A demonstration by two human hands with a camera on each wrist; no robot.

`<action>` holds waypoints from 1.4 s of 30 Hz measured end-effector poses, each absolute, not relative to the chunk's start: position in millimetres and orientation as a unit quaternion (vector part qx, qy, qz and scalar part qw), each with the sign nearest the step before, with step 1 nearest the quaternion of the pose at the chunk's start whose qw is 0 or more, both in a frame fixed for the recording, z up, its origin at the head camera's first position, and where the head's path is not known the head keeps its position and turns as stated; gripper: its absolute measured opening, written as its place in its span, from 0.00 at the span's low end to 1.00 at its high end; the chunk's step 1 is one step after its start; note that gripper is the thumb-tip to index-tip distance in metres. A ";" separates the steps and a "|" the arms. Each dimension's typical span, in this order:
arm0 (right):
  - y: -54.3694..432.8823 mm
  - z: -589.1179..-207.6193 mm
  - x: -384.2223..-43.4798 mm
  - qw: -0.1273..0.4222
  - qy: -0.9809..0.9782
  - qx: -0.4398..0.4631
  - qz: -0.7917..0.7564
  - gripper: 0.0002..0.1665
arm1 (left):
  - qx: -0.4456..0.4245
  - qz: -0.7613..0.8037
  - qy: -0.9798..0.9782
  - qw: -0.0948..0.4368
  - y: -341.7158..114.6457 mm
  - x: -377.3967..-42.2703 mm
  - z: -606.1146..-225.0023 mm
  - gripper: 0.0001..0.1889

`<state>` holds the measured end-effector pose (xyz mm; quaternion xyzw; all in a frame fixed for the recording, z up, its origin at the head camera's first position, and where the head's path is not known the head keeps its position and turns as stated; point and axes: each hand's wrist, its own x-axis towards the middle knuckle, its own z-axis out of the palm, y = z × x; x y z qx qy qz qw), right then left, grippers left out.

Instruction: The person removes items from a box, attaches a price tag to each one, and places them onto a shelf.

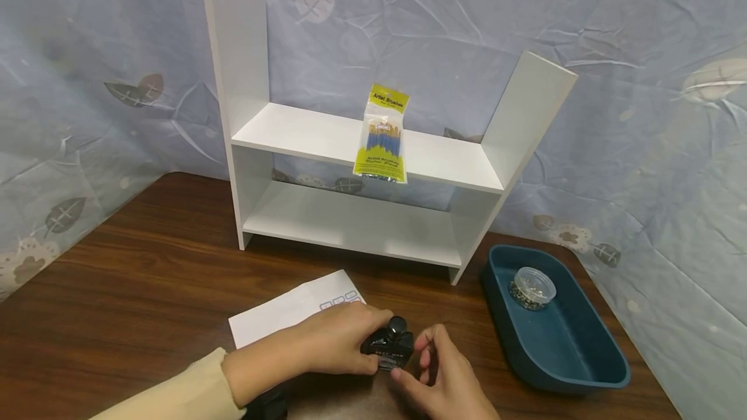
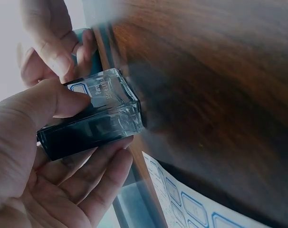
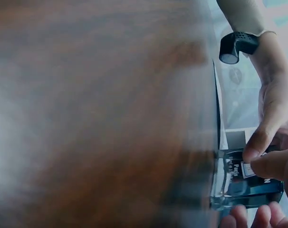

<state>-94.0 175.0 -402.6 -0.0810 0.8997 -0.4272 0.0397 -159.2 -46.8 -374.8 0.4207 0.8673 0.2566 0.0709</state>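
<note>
My left hand (image 1: 341, 339) grips a dark glass perfume bottle (image 1: 390, 350) with a round black cap, thumb on its front and fingers behind. In the left wrist view the bottle (image 2: 94, 114) shows a clear thick base and dark sides. A small blue-bordered sticker (image 2: 79, 89) lies on its front, partly under the left thumb. From the right, my right hand (image 1: 440, 374) has its thumb at the sticker and its fingers curled at the bottle's side. The right wrist view shows both thumbs close together over the sticker (image 3: 247, 169).
A white sheet of blue-bordered stickers (image 1: 292, 311) lies under the left forearm. Behind stands a white shelf (image 1: 350, 212) with a pack of artist brushes (image 1: 382, 138) hanging over its upper board. To the right, a blue tray (image 1: 560, 349) holds a round clear tub (image 1: 533, 288).
</note>
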 end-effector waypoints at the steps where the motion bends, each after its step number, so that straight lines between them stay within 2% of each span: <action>1: 174.7 -401.3 -95.2 0.042 0.903 -0.085 -0.419 0.31 | 0.421 0.257 0.867 0.071 -46.8 -159.4 -374.9 0.17; 6: 172.7 -395.3 -101.9 0.037 0.923 -0.113 -0.367 0.37 | 0.424 0.253 0.867 0.066 -46.4 -160.2 -375.7 0.16; 20: 170.0 -390.5 -106.3 -0.001 0.943 -0.161 -0.292 0.25 | 0.428 0.254 0.865 0.063 -46.9 -159.4 -373.3 0.16; 31: 181.7 -393.3 -110.8 0.026 0.911 -0.240 -0.335 0.23 | 0.424 0.272 0.860 0.080 -49.5 -158.4 -375.3 0.15; 42: 188.3 -399.5 -114.4 0.019 0.898 -0.247 -0.363 0.20 | 0.420 0.309 0.847 0.102 -54.9 -159.7 -375.5 0.13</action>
